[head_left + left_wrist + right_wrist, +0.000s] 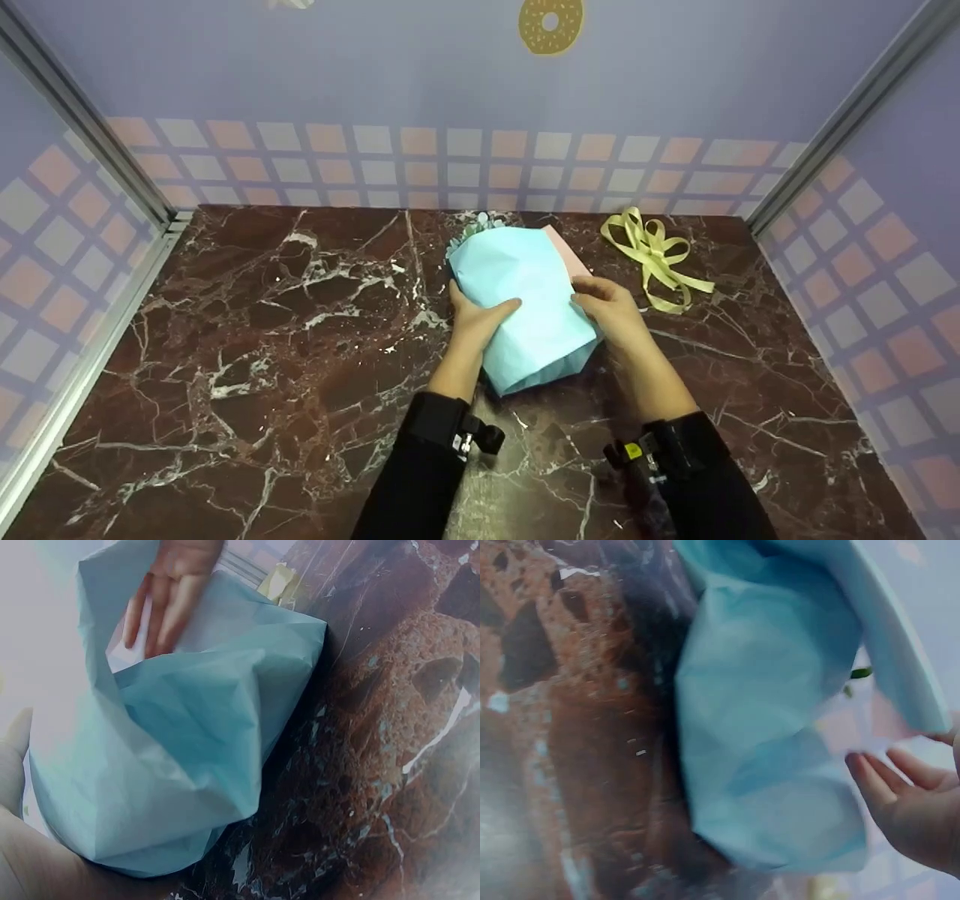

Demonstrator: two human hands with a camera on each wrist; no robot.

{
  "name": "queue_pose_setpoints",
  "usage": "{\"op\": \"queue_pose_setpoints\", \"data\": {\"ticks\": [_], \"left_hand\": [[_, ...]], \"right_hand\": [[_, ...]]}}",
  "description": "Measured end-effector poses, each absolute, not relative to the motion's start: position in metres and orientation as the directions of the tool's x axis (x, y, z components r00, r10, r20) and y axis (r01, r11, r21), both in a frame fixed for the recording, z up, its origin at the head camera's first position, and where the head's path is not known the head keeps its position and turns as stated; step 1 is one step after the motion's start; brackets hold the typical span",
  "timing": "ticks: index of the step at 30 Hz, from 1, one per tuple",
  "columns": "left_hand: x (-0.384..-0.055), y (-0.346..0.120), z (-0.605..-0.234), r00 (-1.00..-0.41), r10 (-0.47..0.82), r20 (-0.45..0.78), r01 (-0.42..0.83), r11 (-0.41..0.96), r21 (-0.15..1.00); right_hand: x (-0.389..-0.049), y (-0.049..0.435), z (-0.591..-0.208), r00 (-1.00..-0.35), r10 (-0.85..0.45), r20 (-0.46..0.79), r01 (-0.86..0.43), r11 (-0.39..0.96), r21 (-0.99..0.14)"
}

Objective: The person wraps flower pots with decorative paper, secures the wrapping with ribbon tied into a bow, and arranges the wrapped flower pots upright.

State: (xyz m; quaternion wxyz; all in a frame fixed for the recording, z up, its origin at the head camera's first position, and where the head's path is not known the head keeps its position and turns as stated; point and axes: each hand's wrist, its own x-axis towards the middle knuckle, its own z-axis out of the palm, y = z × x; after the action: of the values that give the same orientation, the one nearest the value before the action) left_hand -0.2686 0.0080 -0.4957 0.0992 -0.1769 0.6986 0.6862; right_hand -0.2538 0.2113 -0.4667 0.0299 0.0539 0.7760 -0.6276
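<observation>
Sheets of light blue wrapping paper are folded around a bunch of pale blue-green flowers, which peek out at the far left end. Pink paper shows along the right side. My left hand grips the bundle from the left, thumb laid across the top, other fingers hidden beneath. At the right edge my right hand pinches the blue paper's flap between thumb and index finger. Its lower fingers hang loose in the right wrist view. The paper's near end gapes, and a green stem shows inside.
A loose yellow-green ribbon lies in loops on the dark red marble tabletop, right of the bundle. Purple walls with a pink and white check enclose the back and both sides.
</observation>
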Motion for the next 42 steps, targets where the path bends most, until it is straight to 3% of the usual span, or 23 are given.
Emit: {"op": "queue_pose_setpoints", "data": {"ticks": [5,9,14,21,33,39,42], "left_hand": [[-0.269,0.009,-0.497,-0.925,-0.118,-0.36,-0.362,-0.01,0.932],[-0.269,0.01,-0.497,-0.932,-0.125,-0.341,-0.343,-0.009,0.939],[-0.269,0.014,-0.495,-0.935,-0.145,-0.323,-0.328,0.011,0.945],[-0.268,0.018,-0.496,-0.951,-0.169,-0.26,-0.263,-0.005,0.965],[-0.268,0.018,-0.497,-0.949,-0.183,-0.257,-0.259,-0.016,0.966],[-0.268,0.019,-0.497,-0.947,-0.188,-0.261,-0.266,0.0,0.964],[-0.268,0.019,-0.497,-0.944,-0.191,-0.268,-0.272,-0.002,0.962]], "right_hand": [[-0.245,0.197,-0.448,-0.996,0.019,0.089,-0.072,0.433,-0.899],[-0.24,0.179,-0.44,-0.965,-0.177,0.196,-0.263,0.608,-0.749],[-0.246,0.16,-0.442,-0.897,-0.389,0.21,-0.425,0.626,-0.654],[-0.251,0.153,-0.456,-0.923,-0.365,0.122,-0.343,0.636,-0.691],[-0.251,0.141,-0.478,-0.957,-0.276,0.088,-0.245,0.607,-0.756],[-0.252,0.139,-0.478,-0.978,-0.203,0.044,-0.159,0.591,-0.791],[-0.255,0.14,-0.478,-0.994,-0.105,0.024,-0.076,0.528,-0.846]]}}
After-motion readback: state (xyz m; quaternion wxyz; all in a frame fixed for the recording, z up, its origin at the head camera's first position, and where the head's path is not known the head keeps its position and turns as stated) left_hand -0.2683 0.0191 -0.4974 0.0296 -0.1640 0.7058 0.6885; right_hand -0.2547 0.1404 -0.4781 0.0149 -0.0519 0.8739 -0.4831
